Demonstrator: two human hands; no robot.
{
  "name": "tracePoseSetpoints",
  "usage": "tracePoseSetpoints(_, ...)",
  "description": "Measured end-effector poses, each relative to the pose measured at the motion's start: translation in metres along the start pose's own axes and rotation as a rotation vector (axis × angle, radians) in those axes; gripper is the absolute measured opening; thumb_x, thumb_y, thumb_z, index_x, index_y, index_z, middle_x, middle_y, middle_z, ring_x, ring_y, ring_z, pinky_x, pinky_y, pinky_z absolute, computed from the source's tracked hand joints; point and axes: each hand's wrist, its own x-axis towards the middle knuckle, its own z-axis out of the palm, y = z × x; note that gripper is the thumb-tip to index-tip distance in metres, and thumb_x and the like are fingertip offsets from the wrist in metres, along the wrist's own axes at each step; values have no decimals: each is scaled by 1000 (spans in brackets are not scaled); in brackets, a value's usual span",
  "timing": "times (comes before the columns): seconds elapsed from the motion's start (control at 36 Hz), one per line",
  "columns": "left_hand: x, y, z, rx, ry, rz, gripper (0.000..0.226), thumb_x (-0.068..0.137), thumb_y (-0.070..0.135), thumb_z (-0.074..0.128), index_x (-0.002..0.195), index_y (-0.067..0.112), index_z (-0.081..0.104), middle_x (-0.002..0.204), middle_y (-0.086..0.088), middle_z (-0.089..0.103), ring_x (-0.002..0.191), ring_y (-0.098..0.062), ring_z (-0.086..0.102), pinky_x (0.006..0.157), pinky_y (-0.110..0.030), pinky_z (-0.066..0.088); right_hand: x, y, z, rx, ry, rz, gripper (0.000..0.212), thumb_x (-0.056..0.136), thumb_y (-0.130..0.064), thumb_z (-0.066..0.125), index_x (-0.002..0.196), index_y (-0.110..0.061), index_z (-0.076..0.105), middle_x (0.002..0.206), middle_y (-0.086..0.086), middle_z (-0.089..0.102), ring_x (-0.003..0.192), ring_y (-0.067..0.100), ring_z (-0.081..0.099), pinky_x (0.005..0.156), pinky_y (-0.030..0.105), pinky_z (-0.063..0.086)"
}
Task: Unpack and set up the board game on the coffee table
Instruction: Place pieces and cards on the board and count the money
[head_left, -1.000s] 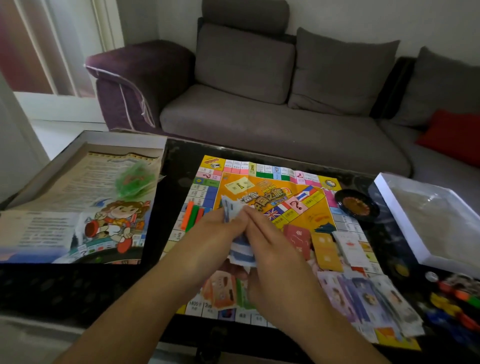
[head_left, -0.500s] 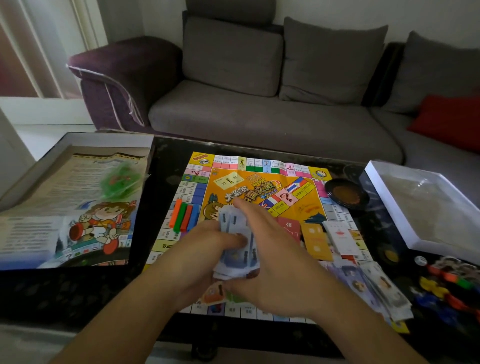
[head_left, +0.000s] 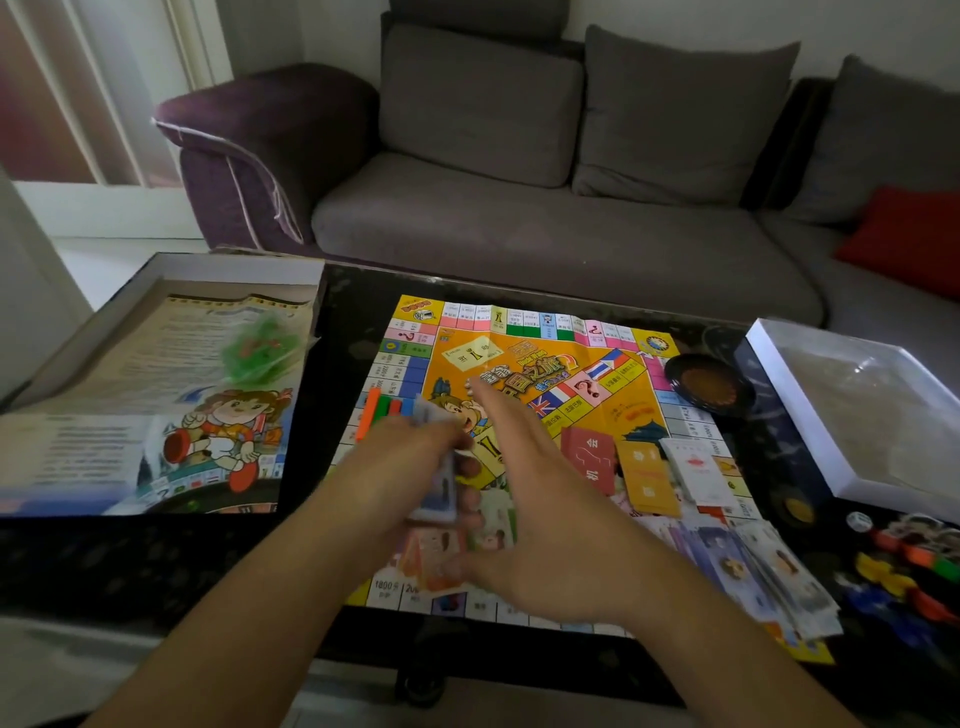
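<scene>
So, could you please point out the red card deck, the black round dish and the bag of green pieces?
red card deck (head_left: 589, 457), head view, middle of top card
black round dish (head_left: 709, 384), head view, brown inside
bag of green pieces (head_left: 260, 345), head view, middle of bag

Dim indoor scene, daylight entering from the window (head_left: 78, 93) at upper left; the dark glossy tabletop (head_left: 332, 312) shows faint reflections. Both hands are motion-blurred, the left hand (head_left: 410, 467) most. Wide-angle bending curves the frame edges
</scene>
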Motion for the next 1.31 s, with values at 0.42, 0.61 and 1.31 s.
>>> tracePoseSetpoints(0.42,11,12,-44,-47,103,97,22,106,17,45,126,12,54,84,-17,79,52,-25,72,40,-30,53,10,16,67,-510,-91,-90,107,92,-78,48,167,-25,-6,176,-3,-9,160,14,-18,126,40,-17)
tracePoseSetpoints(0.61,16,13,-47,-39,102,80,23,105,11,55,126,7,62,105,-20,77,76,-30,80,54,-44,63,-8,0,81,-564,-205,-140,116,93,-59,67,166,-24,-16,171,-1,-28,146,14,-41,100,30,-42)
tracePoseSetpoints(1.31,-6,3,-21,-327,-167,-52,39,103,19,56,141,12,58,115,-20,73,101,-40,74,97,-59,58,-14,-4,7,-474,275,30,96,91,9,56,169,-25,11,172,-10,3,154,17,26,111,34,46)
